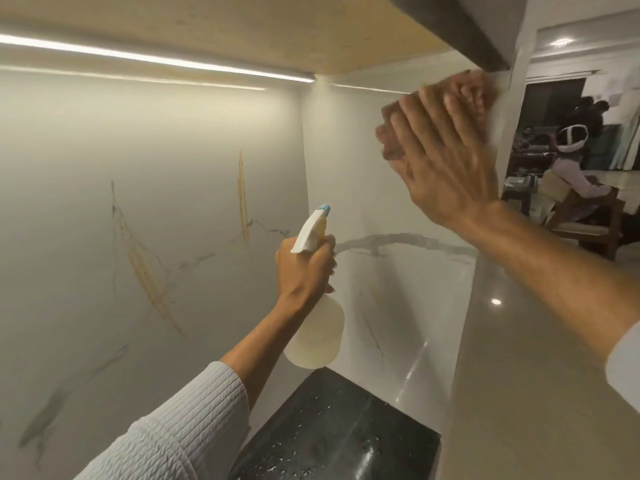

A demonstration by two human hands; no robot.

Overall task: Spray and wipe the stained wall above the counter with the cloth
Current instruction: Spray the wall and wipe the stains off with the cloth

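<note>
Cloth [393, 133], brown and blurred, lies flat against the white wall [363, 174] high up, just under the cabinet underside [242, 29] and near the wall's right edge. Our right hand [446, 161] presses it there with fingers straight and spread, the palm over its lower part; no finger curls round it. Our left hand [304, 268], lower and toward the middle of the view, grips the neck of a spray bottle [317, 334], fingers wrapped round it below the white trigger head. The blue nozzle tip points up toward the corner where two wall panels meet. The bottle is translucent, slightly tilted, and hangs in the air above the black speckled counter [329, 427], apart from it. On the left panel [86, 150] we see yellow-brown streaks [147, 271], one long and slanting, another narrow and nearly vertical, among grey marble veins. A light strip [156, 58] runs under the cabinet. A white ribbed sleeve [173, 427] covers our left forearm. Beyond the wall's right edge, in another room, a person [568, 174] sits on a wooden chair [588, 223].
</note>
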